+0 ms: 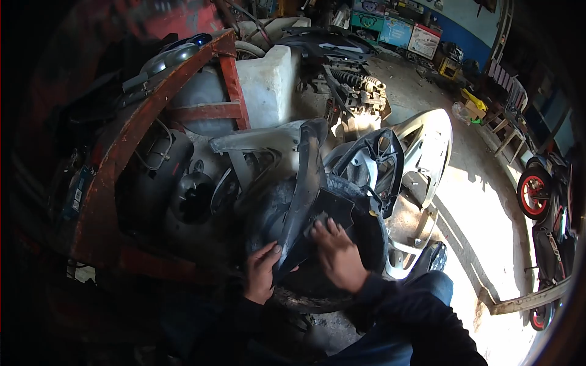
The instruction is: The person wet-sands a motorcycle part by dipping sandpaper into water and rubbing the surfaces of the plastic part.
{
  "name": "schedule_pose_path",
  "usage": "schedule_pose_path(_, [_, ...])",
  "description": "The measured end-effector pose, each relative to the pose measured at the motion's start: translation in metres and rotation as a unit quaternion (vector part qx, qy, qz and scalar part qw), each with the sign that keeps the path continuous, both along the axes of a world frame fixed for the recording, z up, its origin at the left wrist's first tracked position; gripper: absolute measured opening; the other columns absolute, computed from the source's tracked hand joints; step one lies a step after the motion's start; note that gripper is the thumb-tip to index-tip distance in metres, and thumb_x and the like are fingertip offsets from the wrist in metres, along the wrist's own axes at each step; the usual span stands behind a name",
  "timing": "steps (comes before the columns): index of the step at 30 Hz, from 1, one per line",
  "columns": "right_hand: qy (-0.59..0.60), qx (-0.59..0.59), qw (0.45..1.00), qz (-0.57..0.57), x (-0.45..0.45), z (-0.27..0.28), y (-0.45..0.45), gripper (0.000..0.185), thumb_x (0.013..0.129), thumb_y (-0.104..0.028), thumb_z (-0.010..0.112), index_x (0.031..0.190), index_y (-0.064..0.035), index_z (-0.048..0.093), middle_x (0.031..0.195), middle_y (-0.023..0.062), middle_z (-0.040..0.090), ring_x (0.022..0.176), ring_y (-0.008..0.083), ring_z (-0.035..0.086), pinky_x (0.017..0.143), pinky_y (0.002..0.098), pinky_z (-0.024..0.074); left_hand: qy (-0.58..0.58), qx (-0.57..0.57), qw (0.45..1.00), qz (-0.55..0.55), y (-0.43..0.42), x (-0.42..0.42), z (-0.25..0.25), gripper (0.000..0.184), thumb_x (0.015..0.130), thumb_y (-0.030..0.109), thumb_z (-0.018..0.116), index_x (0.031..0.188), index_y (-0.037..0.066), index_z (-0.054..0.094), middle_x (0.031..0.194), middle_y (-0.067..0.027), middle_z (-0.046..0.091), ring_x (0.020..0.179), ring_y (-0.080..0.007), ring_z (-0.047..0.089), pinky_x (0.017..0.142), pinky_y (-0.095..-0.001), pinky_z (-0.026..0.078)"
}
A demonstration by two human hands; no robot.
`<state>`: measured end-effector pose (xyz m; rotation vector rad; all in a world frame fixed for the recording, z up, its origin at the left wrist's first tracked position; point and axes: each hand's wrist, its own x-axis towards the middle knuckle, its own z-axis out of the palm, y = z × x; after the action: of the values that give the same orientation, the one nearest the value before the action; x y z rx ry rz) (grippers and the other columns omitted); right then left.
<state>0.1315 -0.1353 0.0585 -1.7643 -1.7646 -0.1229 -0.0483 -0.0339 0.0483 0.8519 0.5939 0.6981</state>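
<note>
My left hand [262,272] pinches the lower edge of a long, dark grey, dusty motorcycle body panel [300,195] between thumb and fingers. The panel stands tilted over a round black tub [373,244]. My right hand [339,256] is open, its fingers stretched out flat towards the dark inner face of the panel. At those fingertips is a grey patch [312,224]; I cannot tell whether it is a loose sheet or a scuffed spot. Just behind lies a dark, flat, square-cornered piece [334,207].
White body panels [434,143] and a black-and-silver fairing part [366,161] stand behind the tub. A rusty red metal frame [128,137] rises at left beside a pale container [262,85]. A motorcycle with a red-rimmed wheel [535,192] is at right, near a wooden beam [531,301].
</note>
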Motion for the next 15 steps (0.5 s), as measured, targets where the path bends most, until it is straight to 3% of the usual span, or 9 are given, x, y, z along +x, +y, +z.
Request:
schedule_pose_path(1, [0.02,-0.016,1.0,0.013,0.005,0.0,-0.005,0.041,0.083,-0.007,0.059,0.124,-0.0017,0.058,0.129,0.0226,0.057,0.117,0.0466,0.055,0.101,0.0513,0.0441,0.011,-0.007,1.0,0.011,0.0,0.001,0.002,0.031,0.097,0.014,0.056,0.118,-0.008,0.061,0.101,-0.0143,0.069,0.084,-0.0211,0.07,0.075,-0.0385,0.062])
schedule_pose_path(5, [0.033,-0.025,0.988,-0.148,0.05,-0.02,0.024,0.036,0.085,-0.005,0.058,0.121,-0.0009,0.059,0.129,0.0215,0.058,0.117,0.0453,0.054,0.098,0.0532,0.0458,-0.013,-0.005,1.0,0.003,-0.006,0.007,0.002,0.032,0.096,0.015,0.057,0.118,-0.009,0.06,0.1,-0.0148,0.069,0.084,-0.0213,0.07,0.074,-0.0373,0.061])
schedule_pose_path(6, [0.054,0.017,0.991,-0.121,0.017,-0.009,0.005,0.038,0.085,-0.004,0.058,0.123,-0.0018,0.059,0.131,0.0214,0.056,0.119,0.0463,0.053,0.1,0.053,0.0446,-0.016,-0.002,1.0,0.006,-0.003,0.007,0.003,0.032,0.096,0.015,0.057,0.118,-0.009,0.06,0.1,-0.0148,0.069,0.084,-0.0213,0.07,0.074,-0.0373,0.061])
schedule_pose_path(8, [0.049,-0.023,0.998,-0.027,-0.014,-0.001,-0.025,0.039,0.085,-0.002,0.056,0.123,-0.0018,0.059,0.133,0.021,0.055,0.123,0.0465,0.05,0.103,0.0529,0.042,0.019,-0.01,1.0,0.009,-0.005,0.005,0.001,0.031,0.096,0.016,0.056,0.115,-0.008,0.061,0.103,-0.0148,0.068,0.085,-0.0216,0.07,0.074,-0.0388,0.062])
schedule_pose_path(12, [0.11,0.001,0.985,-0.133,0.049,-0.009,0.006,0.038,0.086,-0.001,0.055,0.123,0.0017,0.058,0.131,0.0251,0.055,0.126,0.0481,0.047,0.105,0.051,0.0407,-0.017,-0.019,1.0,0.018,-0.012,0.01,0.004,0.031,0.096,0.016,0.056,0.114,-0.008,0.061,0.102,-0.0149,0.068,0.086,-0.0217,0.07,0.075,-0.0386,0.061])
schedule_pose_path(13, [0.1,-0.005,0.983,-0.151,0.029,-0.004,-0.001,0.037,0.086,-0.001,0.054,0.123,0.0014,0.059,0.132,0.0257,0.054,0.127,0.0483,0.046,0.105,0.0523,0.0394,-0.021,-0.028,0.999,0.014,-0.012,0.013,0.008,0.03,0.097,0.016,0.056,0.114,-0.008,0.061,0.102,-0.0147,0.068,0.086,-0.0218,0.07,0.076,-0.0386,0.061])
schedule_pose_path(15, [0.12,-0.028,0.991,-0.05,-0.004,0.01,-0.024,0.039,0.087,0.001,0.051,0.125,0.0009,0.058,0.133,0.0245,0.054,0.131,0.0468,0.042,0.109,0.0502,0.0343,-0.017,-0.043,0.999,0.005,-0.01,0.014,0.01,0.029,0.097,0.016,0.055,0.114,-0.007,0.061,0.106,-0.0143,0.067,0.09,-0.0221,0.069,0.08,-0.0403,0.06])
